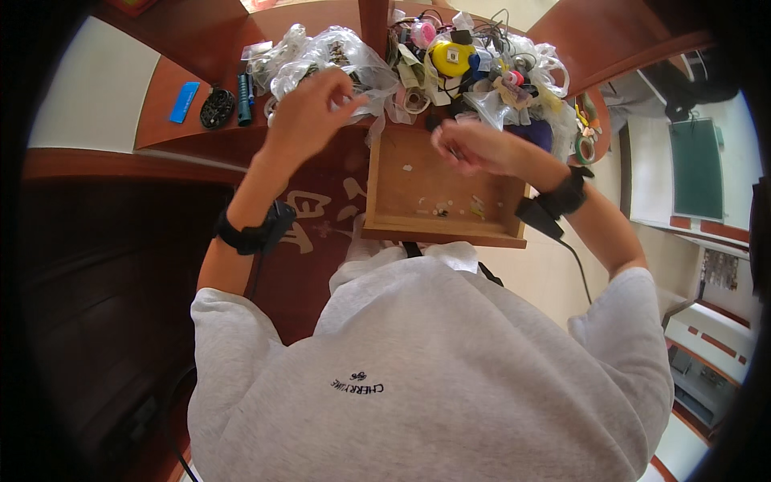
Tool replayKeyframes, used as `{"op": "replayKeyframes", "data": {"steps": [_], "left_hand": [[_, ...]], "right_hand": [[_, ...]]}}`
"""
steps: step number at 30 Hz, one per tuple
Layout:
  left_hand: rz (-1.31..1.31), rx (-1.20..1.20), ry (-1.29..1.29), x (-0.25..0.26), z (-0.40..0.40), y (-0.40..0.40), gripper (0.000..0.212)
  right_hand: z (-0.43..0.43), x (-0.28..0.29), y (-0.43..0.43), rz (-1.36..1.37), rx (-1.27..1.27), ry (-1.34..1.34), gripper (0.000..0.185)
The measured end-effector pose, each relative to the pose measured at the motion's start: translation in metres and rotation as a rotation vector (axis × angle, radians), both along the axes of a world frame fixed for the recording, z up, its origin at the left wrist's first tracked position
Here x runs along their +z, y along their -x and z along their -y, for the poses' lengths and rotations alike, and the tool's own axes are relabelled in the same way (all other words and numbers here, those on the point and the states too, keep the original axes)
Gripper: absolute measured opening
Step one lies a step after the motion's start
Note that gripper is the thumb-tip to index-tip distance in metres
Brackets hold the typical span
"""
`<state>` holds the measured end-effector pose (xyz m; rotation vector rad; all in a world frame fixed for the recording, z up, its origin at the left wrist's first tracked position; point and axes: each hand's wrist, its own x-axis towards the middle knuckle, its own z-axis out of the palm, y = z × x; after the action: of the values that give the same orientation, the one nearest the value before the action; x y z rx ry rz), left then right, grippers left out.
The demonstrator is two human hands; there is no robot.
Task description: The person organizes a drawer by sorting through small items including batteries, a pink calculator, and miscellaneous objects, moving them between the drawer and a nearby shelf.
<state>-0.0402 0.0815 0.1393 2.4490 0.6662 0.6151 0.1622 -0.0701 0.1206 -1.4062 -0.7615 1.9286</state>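
My left hand (316, 114) is raised before a clear plastic bag (376, 72) on the wooden shelf, its fingers partly curled and blurred; whether it touches the bag or holds something is unclear. Over the back right part of a pulled-out wooden drawer (391, 217) hangs my right hand (473, 147), with a small dark thing at its curled fingers. Small white pieces (450, 203) and a yellow-green bit (477, 211) lie on the drawer's bottom. Behind my right hand is a heap of plastic bags, cables and a yellow round case (452, 57).
Left on the shelf lie a blue packet (184, 102), a round black object (217, 108) and a dark green ribbed tube (243, 99). Upright wooden panels frame the shelf. A roll of green tape (584, 149) sits at the right. A cable (581, 265) hangs from my right wristband.
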Motion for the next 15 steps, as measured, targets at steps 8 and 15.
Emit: {"op": "replayKeyframes", "data": {"steps": [8, 15], "left_hand": [[-0.154, 0.095, -0.429, -0.015, -0.05, -0.001, 0.022], [0.099, -0.171, -0.165, 0.013, 0.023, -0.013, 0.019]], "right_hand": [[-0.123, -0.016, 0.02, 0.211, -0.008, -0.469, 0.028], [-0.055, 0.021, 0.009, 0.128, 0.066, -0.581, 0.043]]}}
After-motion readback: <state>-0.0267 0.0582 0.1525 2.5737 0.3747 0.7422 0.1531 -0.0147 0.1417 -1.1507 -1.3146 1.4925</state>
